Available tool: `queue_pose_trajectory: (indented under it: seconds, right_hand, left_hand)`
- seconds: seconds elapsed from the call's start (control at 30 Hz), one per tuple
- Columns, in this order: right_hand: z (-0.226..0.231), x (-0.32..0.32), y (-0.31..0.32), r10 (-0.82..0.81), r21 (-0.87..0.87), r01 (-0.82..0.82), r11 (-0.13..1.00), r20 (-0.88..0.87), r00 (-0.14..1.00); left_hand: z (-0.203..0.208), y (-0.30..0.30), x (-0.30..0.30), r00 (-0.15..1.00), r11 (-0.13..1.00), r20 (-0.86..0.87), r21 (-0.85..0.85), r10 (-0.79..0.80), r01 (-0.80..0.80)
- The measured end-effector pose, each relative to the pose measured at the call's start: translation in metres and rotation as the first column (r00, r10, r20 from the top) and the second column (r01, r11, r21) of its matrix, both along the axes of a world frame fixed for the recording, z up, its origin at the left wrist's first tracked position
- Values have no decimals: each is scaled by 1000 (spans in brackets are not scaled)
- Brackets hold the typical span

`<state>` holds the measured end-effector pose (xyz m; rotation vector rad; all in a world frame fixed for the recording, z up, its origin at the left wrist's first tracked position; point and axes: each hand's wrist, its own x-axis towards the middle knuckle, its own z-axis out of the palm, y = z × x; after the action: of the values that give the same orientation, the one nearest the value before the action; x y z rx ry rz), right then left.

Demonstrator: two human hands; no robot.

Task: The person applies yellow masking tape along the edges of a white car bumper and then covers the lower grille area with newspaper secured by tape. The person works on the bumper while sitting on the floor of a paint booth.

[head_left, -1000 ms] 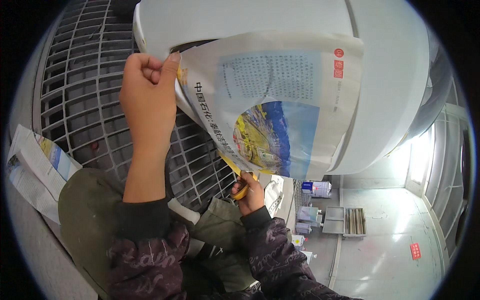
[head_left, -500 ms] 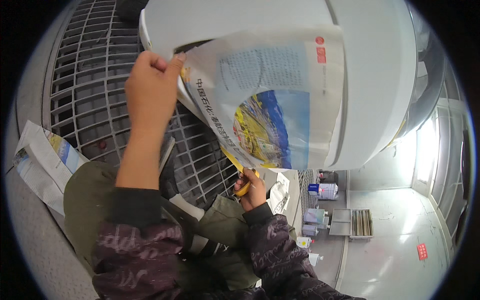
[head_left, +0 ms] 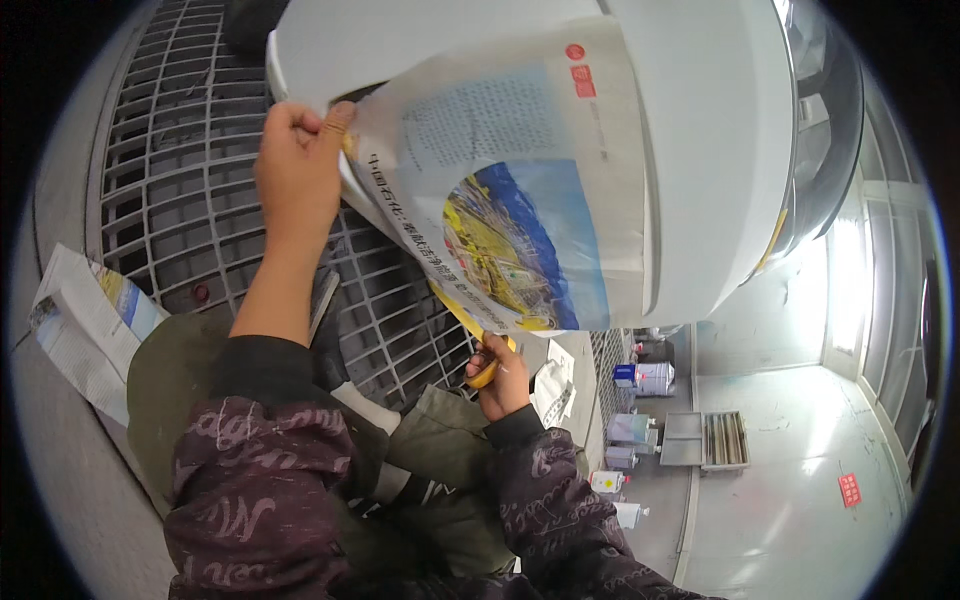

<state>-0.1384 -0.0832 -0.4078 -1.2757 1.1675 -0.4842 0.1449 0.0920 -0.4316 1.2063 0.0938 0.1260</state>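
Observation:
A newspaper sheet (head_left: 540, 120) with a blue and yellow picture spreads against a white car body panel (head_left: 720, 150). At the sheet's upper left corner my left hand (head_left: 300, 175) is closed, pinching the paper edge between thumb and fingers. My right hand (head_left: 503, 385) is closed around a roll of yellow masking tape (head_left: 484, 376), just below the sheet's lower corner. A yellow tape strip (head_left: 456, 308) runs from the roll along the sheet's lower left edge. How far the tape sticks to the paper is hard to make out.
Below lies a metal floor grating (head_left: 200, 150). Another folded newspaper (head_left: 85, 320) rests at the left beside my knee. Crumpled white paper (head_left: 555, 385) is right of my right hand. Several cans (head_left: 655, 379) and containers stand farther right, near a wall-side metal rack (head_left: 724, 440).
The newspaper and car panel have shifted a little left and up in the view. My left hand has moved slightly left with the paper edge; my right hand keeps the tape roll in nearly the same place.

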Motion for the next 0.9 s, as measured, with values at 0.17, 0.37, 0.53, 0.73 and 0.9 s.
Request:
queue_pose_trajectory:
  seconds: [0.17, 0.37, 0.53, 0.73, 0.9]
  right_hand:
    - [-3, 1, -1, 22, 19, -22, 1000, 49, 999]
    - [-15, -5, 1, 21, 35, -23, 999, 47, 999]
    - [-12, -4, 1, 27, 39, -30, 999, 63, 998]
    - [-11, -3, -2, 39, 49, -43, 998, 85, 996]
    - [-10, -1, -2, 49, 40, -53, 998, 75, 996]
  left_hand:
    - [-9, -2, 5, 993, 997, 97, -21, 73, -72]
    - [-7, -10, -4, 998, 987, 54, -159, 32, -24]
    - [6, -4, -8, 999, 999, 16, -16, 42, -42]
    - [-6, -6, 4, 993, 997, 90, 15, 77, -79]
    - [-11, 0, 5, 999, 967, 27, -254, -29, 35]
